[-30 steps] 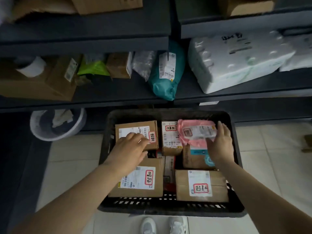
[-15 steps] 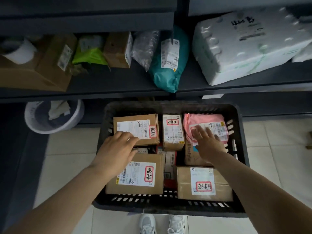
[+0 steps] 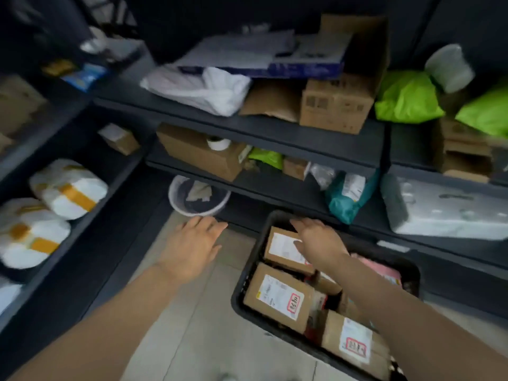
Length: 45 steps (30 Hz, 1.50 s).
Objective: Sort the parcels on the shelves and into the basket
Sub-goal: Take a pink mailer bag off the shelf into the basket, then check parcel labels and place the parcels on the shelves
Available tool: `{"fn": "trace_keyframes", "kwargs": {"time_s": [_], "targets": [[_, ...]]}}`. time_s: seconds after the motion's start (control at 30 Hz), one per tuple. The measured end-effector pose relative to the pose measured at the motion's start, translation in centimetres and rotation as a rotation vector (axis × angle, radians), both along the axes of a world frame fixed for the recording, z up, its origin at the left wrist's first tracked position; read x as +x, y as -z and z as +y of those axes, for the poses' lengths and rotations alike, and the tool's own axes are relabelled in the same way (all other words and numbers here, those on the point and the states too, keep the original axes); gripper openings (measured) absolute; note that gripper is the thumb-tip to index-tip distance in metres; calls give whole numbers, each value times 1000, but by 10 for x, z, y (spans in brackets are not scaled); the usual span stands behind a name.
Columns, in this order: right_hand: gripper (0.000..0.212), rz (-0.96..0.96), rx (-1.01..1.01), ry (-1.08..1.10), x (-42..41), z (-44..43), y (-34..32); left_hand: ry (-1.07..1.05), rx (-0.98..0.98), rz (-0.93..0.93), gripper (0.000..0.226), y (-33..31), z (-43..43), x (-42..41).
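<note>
A black plastic basket [image 3: 248, 281] stands on the tiled floor at the lower right, packed with labelled cardboard parcels and a pink mailer [image 3: 382, 270]. My right hand [image 3: 319, 239] lies flat, fingers apart, on the small box [image 3: 283, 250] at the basket's far left corner; a grip is not visible. My left hand [image 3: 195, 244] hovers open over the floor, left of the basket, holding nothing. A larger box [image 3: 277, 296] and another labelled box [image 3: 354, 343] lie nearer to me in the basket.
Dark shelves run along the back and left. They carry a teal mailer [image 3: 347, 199], green bags [image 3: 406, 97], brown boxes [image 3: 335, 105], a white foam pack [image 3: 445, 209] and white taped bundles [image 3: 68, 188]. A white bin [image 3: 199, 195] stands under the lowest shelf.
The view swung left and up, so the basket now sits at the lower right. My left hand left the basket and is over the floor. My right hand moved from the pink mailer to the far-left box.
</note>
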State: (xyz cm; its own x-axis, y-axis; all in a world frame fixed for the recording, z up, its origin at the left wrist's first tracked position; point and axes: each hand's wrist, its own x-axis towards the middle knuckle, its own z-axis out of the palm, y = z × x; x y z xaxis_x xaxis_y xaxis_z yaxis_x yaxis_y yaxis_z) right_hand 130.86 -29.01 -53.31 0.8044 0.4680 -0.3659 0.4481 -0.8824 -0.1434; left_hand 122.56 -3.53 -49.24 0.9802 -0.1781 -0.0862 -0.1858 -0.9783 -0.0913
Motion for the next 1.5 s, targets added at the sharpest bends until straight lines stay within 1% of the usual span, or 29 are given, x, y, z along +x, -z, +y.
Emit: {"fn": "trace_keyframes", "kwargs": {"time_s": [0.17,0.27,0.4,0.53,0.67,0.73,0.83,0.97,1.07,1.17,1.33,1.5], "targets": [[54,-122,76,-295,-25,117,-88,-230,86,-65,51,-66,87,-97],[50,-197,112,-438,-51,192,-133,-376,123,-136,53,-103,142,-168],[58,-242,159,-595,-109,286,-180,-591,179,-171,54,-146,202,-266],[59,-244,227,-666,-195,369,-209,-775,230,-171,50,-172,252,-377],[56,-223,267,-750,-287,442,-223,-983,191,-152,48,-191,297,-478],[55,-229,284,-786,-330,474,-229,-1047,135,-161,47,-198,317,-517],[55,-240,287,-825,-382,514,-235,-1085,147,-211,46,-204,349,-562],[56,-221,302,-853,-418,552,-235,-1138,124,-242,51,-203,381,-598],[61,-141,316,-821,-431,578,-231,-1141,117,-233,51,-195,395,-610],[60,-85,327,-809,-439,603,-222,-1137,90,-202,49,-181,408,-616],[55,-25,307,-785,-434,648,-205,-1133,40,-176,50,-165,439,-607],[57,28,369,-734,-401,712,-189,-1167,26,-118,52,-156,490,-574]]}}
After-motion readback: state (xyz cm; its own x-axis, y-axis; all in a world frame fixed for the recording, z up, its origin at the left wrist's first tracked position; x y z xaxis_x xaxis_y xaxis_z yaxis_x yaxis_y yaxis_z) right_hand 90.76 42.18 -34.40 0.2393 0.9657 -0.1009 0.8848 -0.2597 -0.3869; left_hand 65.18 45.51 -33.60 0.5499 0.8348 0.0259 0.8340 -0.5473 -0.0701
